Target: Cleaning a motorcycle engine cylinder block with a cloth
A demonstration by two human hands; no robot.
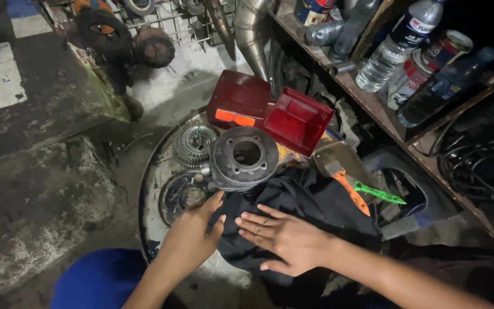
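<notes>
A big round metal tray [147, 223] is sitting on the stained workshop floor [35, 206] and carrying nearly everything here. A black cloth [310, 200] is lying crumpled across its near right part, and both hands are pressing on it. The right hand [290, 240] is lying flat on top with fingers spread open, gripping nothing. The left hand [192, 232] is resting at the cloth's left edge, fingers extended toward the grey engine cylinder [244, 157]; whether it is pinching the fabric I cannot tell. Judging from this, the cloth is being smoothed or gathered, and the cylinder is standing bare just beyond it, not yet covered or wiped. Two red tail-light lenses [270, 111] are crowding behind the cylinder, a toothed sprocket [192, 143] is lying to its left, and an orange-handled brush [344, 177] and a green tool [378, 193] are lying beside the cloth on the right. Plastic bottles [395, 46] are standing on the wooden shelf [373, 106] above
</notes>
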